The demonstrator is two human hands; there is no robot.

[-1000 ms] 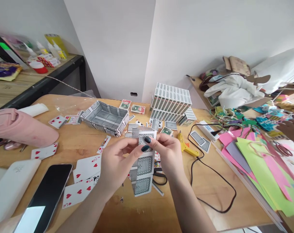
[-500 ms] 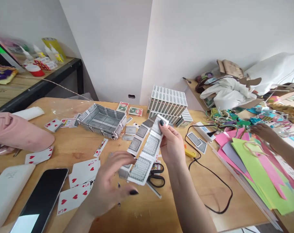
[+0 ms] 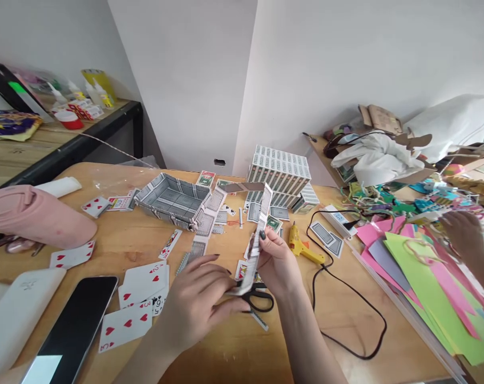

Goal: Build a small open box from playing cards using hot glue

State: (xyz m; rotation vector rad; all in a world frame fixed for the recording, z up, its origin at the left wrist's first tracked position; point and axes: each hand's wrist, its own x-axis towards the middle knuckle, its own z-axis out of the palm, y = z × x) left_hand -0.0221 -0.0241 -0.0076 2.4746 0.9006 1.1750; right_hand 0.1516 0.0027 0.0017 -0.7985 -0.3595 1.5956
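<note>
A long strip of joined playing cards (image 3: 206, 221), grey-patterned, is bent into an open frame shape above the table. My right hand (image 3: 280, 264) is closed on its right side, thumb on the strip. My left hand (image 3: 200, 296) pinches the near end of the strip, thumb below and fingers above. Black-handled scissors (image 3: 263, 301) lie just beneath, partly hidden by the strip. Behind its left side stands an open tray made of cards (image 3: 170, 200). A yellow glue gun (image 3: 300, 245) rests right of my right hand.
Stacked card boxes (image 3: 280, 170) stand at the back. On the left are a phone (image 3: 72, 325), loose cards (image 3: 126, 325) and a pink bottle (image 3: 46, 218). A black cord (image 3: 380, 325) loops at right, near coloured paper (image 3: 421, 282) and another person's hand (image 3: 461, 234).
The strip has opened from a flat, doubled piece into a frame shape. My left hand has moved right and closed on its near end. The other person's hand has shifted right.
</note>
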